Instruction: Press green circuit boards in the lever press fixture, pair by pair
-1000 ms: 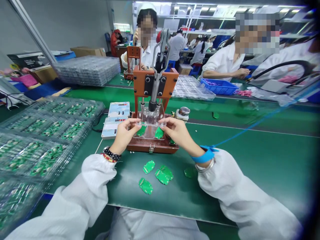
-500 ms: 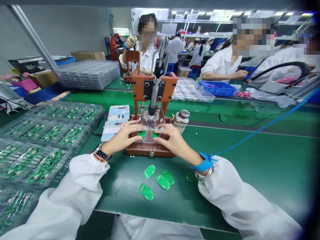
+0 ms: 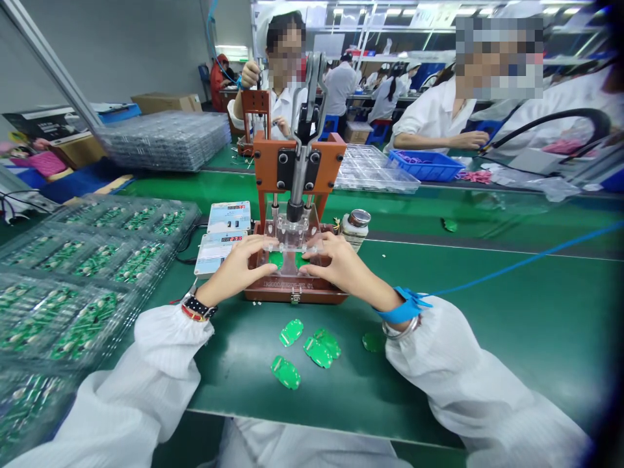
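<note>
An orange toggle press (image 3: 299,166) stands before me, its clear plastic plates above a brown base (image 3: 316,298). Two green circuit boards lie side by side in it: a left board (image 3: 275,260) and a right board (image 3: 300,261). My left hand (image 3: 244,260) curves round the left board, thumb at its near edge and fingers at the far side. On the right board my right hand (image 3: 336,263) does the same. The clear plate partly covers the fingertips. Several loose green circuit boards (image 3: 319,351) lie on the green table in front of the press.
Trays of green boards (image 3: 141,260) stand at left, beside two display boxes (image 3: 219,253). A metal-capped bottle (image 3: 358,224) is right of the press. Behind are stacked clear trays (image 3: 166,140), a blue bin (image 3: 424,166) and co-workers. A blue cord (image 3: 511,260) runs from my right wrist.
The camera view has shifted slightly. Both hands stay at the boards in the press, with the right thumb drawn a little aside. The loose boards have not moved.
</note>
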Available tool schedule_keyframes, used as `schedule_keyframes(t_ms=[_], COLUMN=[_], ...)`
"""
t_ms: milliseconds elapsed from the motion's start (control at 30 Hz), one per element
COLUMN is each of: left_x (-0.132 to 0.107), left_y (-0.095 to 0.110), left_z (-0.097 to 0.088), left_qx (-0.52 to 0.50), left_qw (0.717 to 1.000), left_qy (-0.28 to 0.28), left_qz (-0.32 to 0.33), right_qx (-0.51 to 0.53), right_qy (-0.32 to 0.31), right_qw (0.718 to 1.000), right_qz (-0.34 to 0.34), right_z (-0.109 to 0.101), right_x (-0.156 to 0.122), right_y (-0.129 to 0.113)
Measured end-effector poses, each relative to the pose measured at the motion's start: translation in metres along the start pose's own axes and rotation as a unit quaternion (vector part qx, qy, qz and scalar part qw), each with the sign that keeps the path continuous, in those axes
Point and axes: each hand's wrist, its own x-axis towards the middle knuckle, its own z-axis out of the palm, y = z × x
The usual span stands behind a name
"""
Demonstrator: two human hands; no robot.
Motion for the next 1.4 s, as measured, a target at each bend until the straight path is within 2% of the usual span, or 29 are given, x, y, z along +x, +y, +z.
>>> schedule_keyframes(t_ms=[233,333,433,567,767,933,1167,1267,1400], left_x=[-0.001,0.000,0.001,0.000,-0.004,-0.008,-0.011,-0.011,-0.011], left_y=[0.002,0.004,0.004,0.004,0.000,-0.006,-0.011,-0.013,-0.019], left_z=[-0.001,-0.001,-0.001,0.003,0.001,-0.004,-0.005,-0.008,-0.014], left_qx=[0.078,0.088,0.068,0.039,0.027,0.001,-0.020,-0.014,0.003], left_qw=[0.997,0.996,0.997,0.999,0.999,0.997,0.995,0.994,0.992], left_qy=[-0.013,-0.023,-0.021,0.000,0.032,0.077,0.102,0.108,0.121], left_qz=[-0.024,-0.019,-0.005,0.016,0.018,0.004,-0.015,-0.015,-0.026], right_qx=[0.044,0.044,-0.019,-0.113,-0.179,-0.133,-0.148,-0.182,-0.222], right_qy=[0.028,0.009,-0.023,-0.052,-0.077,-0.093,-0.090,-0.073,-0.014], right_qw=[0.998,0.999,0.999,0.992,0.981,0.986,0.985,0.980,0.975], right_qz=[-0.024,-0.026,-0.028,-0.033,-0.023,-0.026,-0.019,-0.017,-0.005], right_z=[-0.002,-0.003,-0.004,-0.008,-0.014,-0.014,-0.013,-0.001,0.016], right_x=[-0.001,-0.001,-0.001,-0.001,0.004,0.003,-0.003,-0.009,-0.022], right_y=[0.004,0.005,0.002,-0.010,-0.020,-0.017,-0.020,-0.028,-0.036])
